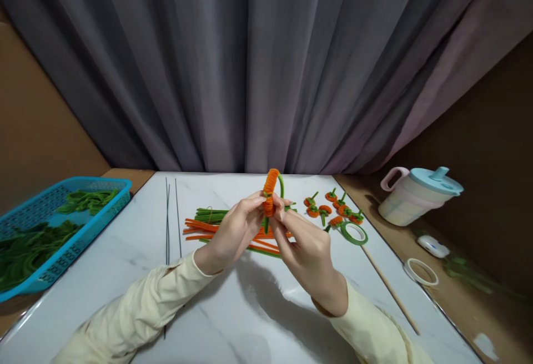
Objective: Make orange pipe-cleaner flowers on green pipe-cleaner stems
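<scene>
Between my fingertips, above the middle of the table, is a coiled orange pipe cleaner (272, 182) with a green pipe cleaner (282, 185) arching from it and a short green end pointing down. My left hand (237, 225) pinches it from the left. From the right, my right hand (303, 242) closes its fingers on the same piece. Behind and below my hands lie straight orange pipe cleaners (202, 226) and a bundle of green pipe cleaners (210, 215). Several finished-looking orange coils with green stems (325, 210) sit to the right.
A roll of green tape (355, 233) and a wooden stick (391, 291) lie right. Thin dark wires (178, 214) lie left. A blue basket (124, 185) holds green pieces. At the right edge are a lidded jug (406, 200), a white device (433, 246) and a tape roll (421, 272).
</scene>
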{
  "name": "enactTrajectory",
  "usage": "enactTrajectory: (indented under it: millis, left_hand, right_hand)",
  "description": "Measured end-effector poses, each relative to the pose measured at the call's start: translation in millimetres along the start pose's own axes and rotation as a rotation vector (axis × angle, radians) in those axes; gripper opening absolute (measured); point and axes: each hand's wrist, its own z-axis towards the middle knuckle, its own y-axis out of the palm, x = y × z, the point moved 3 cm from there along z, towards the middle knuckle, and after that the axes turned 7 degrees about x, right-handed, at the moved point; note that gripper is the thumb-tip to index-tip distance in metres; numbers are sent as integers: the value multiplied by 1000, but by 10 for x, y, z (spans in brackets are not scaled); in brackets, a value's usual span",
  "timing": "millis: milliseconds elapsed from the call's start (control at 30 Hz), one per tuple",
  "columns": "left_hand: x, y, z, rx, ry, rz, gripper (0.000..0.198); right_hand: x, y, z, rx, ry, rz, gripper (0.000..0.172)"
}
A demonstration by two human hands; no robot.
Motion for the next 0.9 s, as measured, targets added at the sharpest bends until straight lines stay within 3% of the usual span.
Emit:
enactTrajectory:
  millis: [200,467,600,667,767,900]
  left_hand:
    - [49,-19,6,54,76,23,26]
    - [6,-7,-18,37,32,70,26]
    - [89,-45,3,39,115,413,25]
    - [124,-67,8,40,125,634,26]
    - [109,-73,-5,-73,43,777,25]
    - [41,-93,-41,-212,-175,720,26]
  right_hand:
    - [67,-28,70,-137,4,61,17]
    - [27,-17,27,-45,181,107,11]
    - [87,-132,147,-158,104,59,12]
    - [103,-253,225,-122,23,-4,16]
    - [100,-350,257,-181,-100,-54,23]
    - [133,-319,124,-368,-157,-29,30]
